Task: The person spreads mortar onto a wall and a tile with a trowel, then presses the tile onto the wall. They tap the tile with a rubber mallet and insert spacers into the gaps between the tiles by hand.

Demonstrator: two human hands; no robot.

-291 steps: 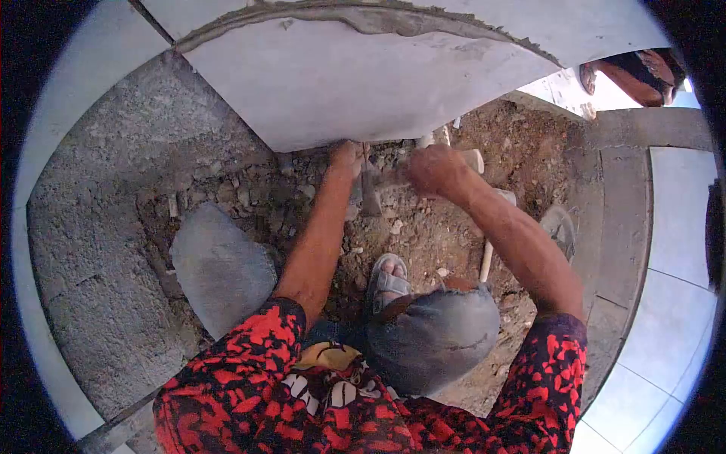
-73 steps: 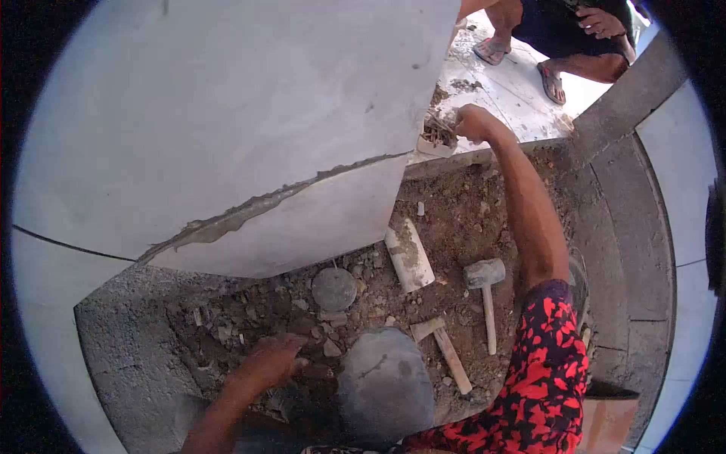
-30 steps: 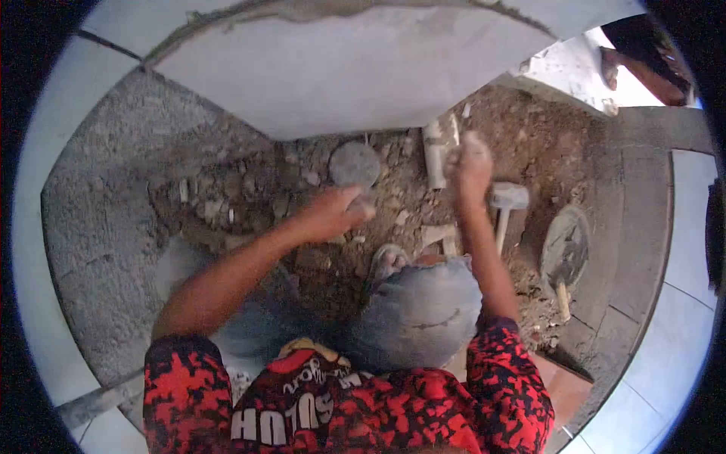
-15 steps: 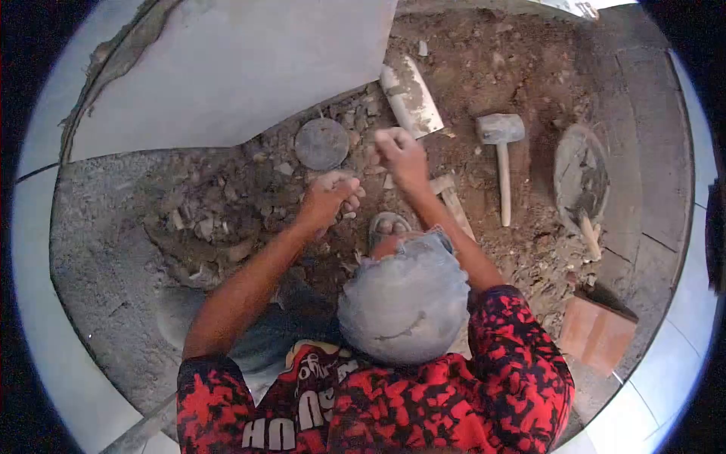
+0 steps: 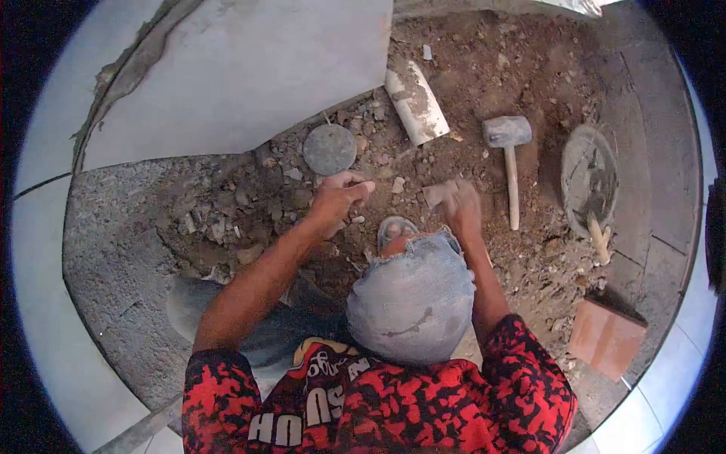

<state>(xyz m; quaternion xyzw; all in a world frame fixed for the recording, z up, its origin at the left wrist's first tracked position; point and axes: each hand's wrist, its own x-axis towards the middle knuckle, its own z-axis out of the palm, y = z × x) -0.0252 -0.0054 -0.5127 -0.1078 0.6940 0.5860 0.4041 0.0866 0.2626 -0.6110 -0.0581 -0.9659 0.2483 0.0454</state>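
Note:
My left hand [image 5: 338,203] is closed just below a round grey disc [image 5: 330,150] on the rubble. The fingers are curled in, and I cannot make out what they hold. To the right, my right hand [image 5: 463,206] is smeared by motion, low over the dirt beyond my knee. A pale flat piece [image 5: 434,196] sticks out at its left side, against the fingers. Whatever else is in that hand is hidden. A sandalled foot [image 5: 396,227] shows between the two hands.
A white pipe [image 5: 418,106] lies beside a large pale slab [image 5: 249,76]. On the right are a mallet [image 5: 507,133], a round pan of grey mortar [image 5: 578,174] with a wooden handle [image 5: 600,242] in it, and a reddish tile [image 5: 607,340]. Broken stones [image 5: 215,225] lie at left.
My right hand has come down and right, from near the pipe to the pale flat piece. The left hand has shifted slightly right. The whole view has moved a little.

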